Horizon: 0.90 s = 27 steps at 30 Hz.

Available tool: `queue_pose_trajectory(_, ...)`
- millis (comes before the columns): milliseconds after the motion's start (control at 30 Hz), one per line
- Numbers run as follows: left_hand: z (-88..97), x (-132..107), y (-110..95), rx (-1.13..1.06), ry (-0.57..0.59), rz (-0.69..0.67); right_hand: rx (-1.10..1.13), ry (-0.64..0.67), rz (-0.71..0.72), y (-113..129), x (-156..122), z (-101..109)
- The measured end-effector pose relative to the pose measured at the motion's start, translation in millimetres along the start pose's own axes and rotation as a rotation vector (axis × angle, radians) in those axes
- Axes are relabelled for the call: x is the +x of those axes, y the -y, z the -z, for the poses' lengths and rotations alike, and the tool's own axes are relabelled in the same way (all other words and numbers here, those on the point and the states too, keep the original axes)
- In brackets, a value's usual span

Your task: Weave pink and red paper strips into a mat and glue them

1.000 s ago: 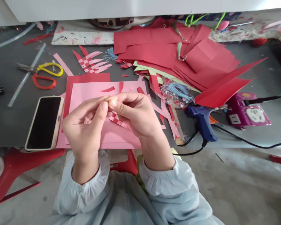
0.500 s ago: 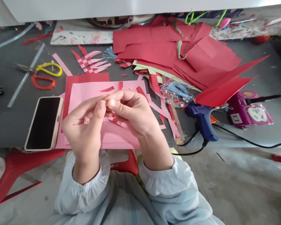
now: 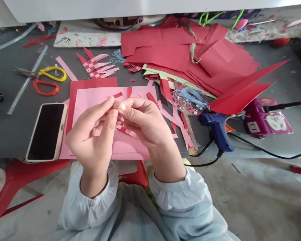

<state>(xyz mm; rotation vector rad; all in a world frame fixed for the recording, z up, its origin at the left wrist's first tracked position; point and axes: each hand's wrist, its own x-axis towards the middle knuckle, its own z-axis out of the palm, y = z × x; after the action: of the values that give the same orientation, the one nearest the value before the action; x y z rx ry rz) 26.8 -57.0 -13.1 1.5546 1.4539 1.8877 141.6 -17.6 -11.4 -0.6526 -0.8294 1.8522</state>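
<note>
My left hand (image 3: 96, 134) and my right hand (image 3: 142, 118) meet fingertip to fingertip above the pink paper (image 3: 90, 97). The right thumb and forefinger are pinched together on something too small to make out. The left thumb and forefinger close in on the same spot from the other side, with a small gap showing between them. Below the hands, a red-and-pink woven paper piece (image 3: 127, 130) is partly hidden by the fingers. Red paper strips (image 3: 153, 100) lie on the pink sheet, which rests over a red sheet (image 3: 93, 82).
Left are a phone (image 3: 47, 132), scissors (image 3: 47, 80) and clear glue sticks (image 3: 27, 80). A woven paper fish (image 3: 96, 65) and stacked red paper (image 3: 165, 55) lie behind. At right are blue tassels (image 3: 190, 95), a glue gun (image 3: 218, 130) with its cord, and a purple power socket (image 3: 268, 117).
My left forefinger has lifted a little and the left thumb has shifted right and down, so they are slightly farther apart. My right hand stays nearly still in its pinch.
</note>
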Motion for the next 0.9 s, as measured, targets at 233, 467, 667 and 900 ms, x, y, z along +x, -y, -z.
queue_pose_trajectory(233,5.6,-3.3,7.4,0.135,0.054,-0.179,0.016,0.052,-0.035,0.6,2.9,1.5)
queue_pose_trajectory(467,1.5,-2.4,3.6,0.172,-0.008,-0.243,0.047,0.080,-0.046,2.7,2.6,4.1)
queue_pose_trajectory(667,3.4,-1.9,7.4,0.139,0.012,-0.222,0.029,0.076,-0.008,2.5,1.8,4.8)
queue_pose_trajectory(900,0.5,-1.1,-1.0,0.063,0.003,-0.119,-0.046,0.050,0.033,3.6,-0.1,5.4)
